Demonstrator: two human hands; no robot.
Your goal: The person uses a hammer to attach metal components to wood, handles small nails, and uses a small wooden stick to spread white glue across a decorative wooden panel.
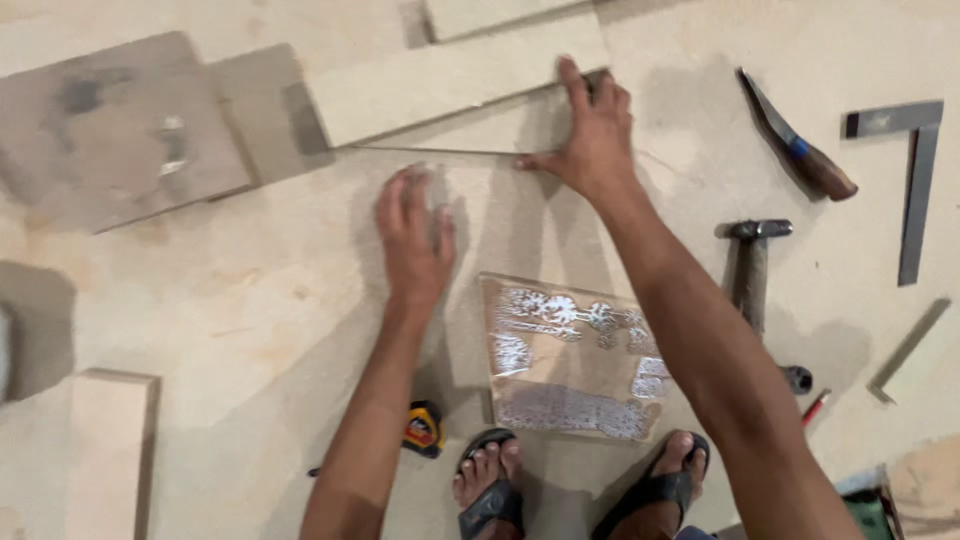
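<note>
The person stood over a wide plywood floor (250,300), feet in dark sandals (490,495) at the near edge of the view. Both arms reached down and forward. The left hand (413,240) lay flat and open, palm down, fingers together, pressed on a pale thin board (480,190) that rested on the plywood. The right hand (592,135) was also open, gripping nothing: its fingers spread across the far edge of that same board, the fingertips touching a long light wooden plank (450,75) that lay slanted just beyond it. A second plank end (490,15) showed past that one, at the top edge.

Between the person's feet and the hands lay a square brown panel (570,360) with patchy white smears across its face, partly covered by the right forearm. A yellow-and-black tape measure (424,428) sat just beside the left forearm, near the left foot.

Off to the right, well apart from both hands, were a hammer (752,265) with its head pointing away, a knife-like blade with a wooden handle (800,140), and a metal try square (915,170). A red pencil (815,408) lay near the hammer's handle end. A pale wooden block (110,450) stood at the lower left, and a grey, stained sheet (110,130) lay at the upper left.
</note>
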